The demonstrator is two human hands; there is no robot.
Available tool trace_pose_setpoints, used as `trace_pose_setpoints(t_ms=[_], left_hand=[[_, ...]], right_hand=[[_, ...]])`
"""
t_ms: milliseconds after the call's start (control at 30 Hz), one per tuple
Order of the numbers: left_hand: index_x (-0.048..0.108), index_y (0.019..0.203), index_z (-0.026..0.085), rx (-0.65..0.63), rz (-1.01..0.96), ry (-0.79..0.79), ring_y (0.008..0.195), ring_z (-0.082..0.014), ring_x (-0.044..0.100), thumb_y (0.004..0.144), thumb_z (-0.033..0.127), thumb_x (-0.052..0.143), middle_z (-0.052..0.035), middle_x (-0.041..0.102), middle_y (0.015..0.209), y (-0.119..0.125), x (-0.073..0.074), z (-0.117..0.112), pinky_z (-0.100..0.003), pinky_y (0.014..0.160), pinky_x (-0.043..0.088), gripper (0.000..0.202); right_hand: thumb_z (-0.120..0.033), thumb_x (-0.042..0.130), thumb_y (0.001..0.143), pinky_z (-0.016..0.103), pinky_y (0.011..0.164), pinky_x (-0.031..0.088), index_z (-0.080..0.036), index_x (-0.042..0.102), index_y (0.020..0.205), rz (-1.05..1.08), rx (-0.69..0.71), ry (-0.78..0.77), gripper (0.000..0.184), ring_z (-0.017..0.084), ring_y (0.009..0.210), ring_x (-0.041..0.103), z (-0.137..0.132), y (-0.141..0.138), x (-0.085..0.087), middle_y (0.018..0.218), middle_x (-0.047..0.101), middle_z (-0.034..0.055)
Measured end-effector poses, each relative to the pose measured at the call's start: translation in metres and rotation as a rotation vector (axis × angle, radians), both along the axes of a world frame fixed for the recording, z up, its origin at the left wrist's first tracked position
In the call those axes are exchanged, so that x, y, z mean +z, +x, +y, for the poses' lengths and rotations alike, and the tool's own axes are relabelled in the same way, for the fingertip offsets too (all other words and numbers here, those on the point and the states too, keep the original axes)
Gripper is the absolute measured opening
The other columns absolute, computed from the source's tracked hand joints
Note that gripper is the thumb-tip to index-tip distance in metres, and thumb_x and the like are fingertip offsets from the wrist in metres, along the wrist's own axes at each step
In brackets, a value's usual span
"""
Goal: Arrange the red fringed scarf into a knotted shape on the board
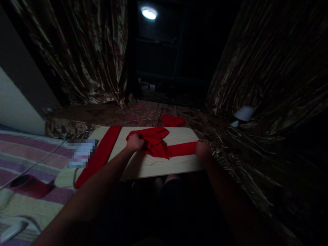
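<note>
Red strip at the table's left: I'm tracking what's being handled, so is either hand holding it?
No, the left hand is on the crumpled red cloth and the right hand at the end of another red strip.

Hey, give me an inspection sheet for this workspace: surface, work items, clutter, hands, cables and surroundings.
Surface: pale wooden table, partly covered.
Work items: bunched red cloth; red strip extending from it toward the right; broad red band across the table's left side.
Clutter: pixelated item beside the band; dark red object on striped bedding; red bundle beyond the table's far edge.
Hands: left hand closed on the bunched red cloth; right hand at the strip's right end, grip unclear.
Cables: white cord over the bedding; another near the lamp.
Surroundings: dim; patterned curtains.
</note>
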State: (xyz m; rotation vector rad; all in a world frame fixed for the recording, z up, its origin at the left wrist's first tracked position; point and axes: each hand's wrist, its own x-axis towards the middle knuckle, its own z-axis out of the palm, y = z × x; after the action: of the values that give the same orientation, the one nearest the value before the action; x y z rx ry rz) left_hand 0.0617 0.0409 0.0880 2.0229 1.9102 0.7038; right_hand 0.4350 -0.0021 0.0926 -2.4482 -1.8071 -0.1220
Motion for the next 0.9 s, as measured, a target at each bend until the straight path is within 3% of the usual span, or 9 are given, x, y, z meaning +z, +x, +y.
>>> trace_pose_setpoints(t_ms=[100,233,267,333,500,600,700,800,900], left_hand=[[0.07,0.08,0.016,0.041,-0.121,-0.025,0.081,-0.0262,0.069,0.073,0.029,0.058,-0.0123,0.073,0.082,0.002,-0.013,-0.002,-0.03,0.07,0.049,0.019],[0.069,0.089,0.017,0.042,-0.261,-0.079,0.078,-0.0213,0.069,0.074,0.031,0.055,-0.0077,0.074,0.086,0.004,-0.028,-0.005,-0.027,0.066,0.048,0.024],[0.069,0.089,0.018,0.032,-0.283,-0.085,0.077,-0.0206,0.068,0.075,0.031,0.054,-0.0066,0.074,0.086,0.003,-0.03,-0.006,-0.027,0.065,0.048,0.024],[0.068,0.086,0.018,0.019,-0.315,-0.082,0.076,-0.0204,0.067,0.075,0.033,0.053,-0.0055,0.073,0.083,0.001,-0.033,-0.008,-0.027,0.065,0.048,0.023],[0.065,0.078,0.019,0.073,-0.29,-0.012,0.074,-0.0208,0.065,0.075,0.032,0.05,-0.0042,0.069,0.075,-0.012,-0.033,-0.01,-0.028,0.064,0.046,0.02],[0.064,0.075,0.02,0.089,-0.304,0.031,0.073,-0.0207,0.064,0.074,0.031,0.05,-0.0036,0.068,0.073,-0.021,-0.033,-0.013,-0.029,0.064,0.046,0.018],[0.065,0.073,0.02,0.103,-0.326,0.024,0.072,-0.021,0.064,0.074,0.031,0.048,-0.0044,0.069,0.072,-0.03,-0.034,-0.017,-0.029,0.065,0.045,0.02],[0.069,0.076,0.02,0.108,-0.362,-0.033,0.074,-0.021,0.064,0.074,0.031,0.049,-0.0052,0.071,0.074,-0.037,-0.04,-0.021,-0.029,0.065,0.046,0.024],[0.07,0.075,0.02,0.107,-0.342,-0.074,0.072,-0.0211,0.065,0.075,0.034,0.05,-0.0052,0.07,0.073,-0.039,-0.049,-0.025,-0.03,0.064,0.046,0.025]], right_hand=[[-0.014,0.051,0.088,0.043,0.103,0.041,-0.008,0.065,0.123,-0.046,0.169,0.109,0.038,0.032,0.123,0.057,-0.001,-0.025,-0.008,0.129,0.061,0.0251],[-0.019,0.056,0.085,0.03,0.11,0.037,-0.01,0.049,0.144,0.19,0.542,0.009,0.059,0.023,0.136,0.047,-0.006,-0.082,-0.032,0.152,0.046,0.0162],[-0.022,0.06,0.084,0.031,0.109,0.038,-0.013,0.043,0.149,0.222,0.578,-0.03,0.068,0.023,0.137,0.046,-0.008,-0.093,-0.037,0.156,0.041,0.0147],[-0.026,0.061,0.084,0.034,0.104,0.043,-0.018,0.039,0.152,0.244,0.59,-0.09,0.072,0.025,0.129,0.053,-0.01,-0.108,-0.042,0.151,0.046,0.0138],[-0.02,0.059,0.085,0.032,0.101,0.043,-0.014,0.067,0.117,0.122,0.66,-0.097,0.034,0.024,0.114,0.061,-0.004,-0.099,-0.038,0.118,0.067,0.0153],[-0.007,0.06,0.077,0.033,0.102,0.042,-0.014,0.072,0.094,0.178,0.57,-0.09,0.022,0.025,0.112,0.063,0.007,-0.072,-0.033,0.109,0.07,0.016],[0.001,0.062,0.069,0.036,0.097,0.045,-0.013,0.069,0.075,0.391,0.303,0.02,0.017,0.027,0.105,0.066,0.02,-0.04,-0.027,0.097,0.071,0.018],[-0.002,0.058,0.073,0.039,0.093,0.048,-0.01,0.067,0.08,0.467,0.151,0.153,0.014,0.028,0.102,0.066,0.035,-0.014,-0.018,0.092,0.07,0.02],[-0.013,0.047,0.085,0.034,0.079,0.056,-0.012,0.064,0.102,0.577,0.036,0.271,0.024,0.022,0.089,0.069,0.052,-0.006,-0.01,0.087,0.069,0.0123]])
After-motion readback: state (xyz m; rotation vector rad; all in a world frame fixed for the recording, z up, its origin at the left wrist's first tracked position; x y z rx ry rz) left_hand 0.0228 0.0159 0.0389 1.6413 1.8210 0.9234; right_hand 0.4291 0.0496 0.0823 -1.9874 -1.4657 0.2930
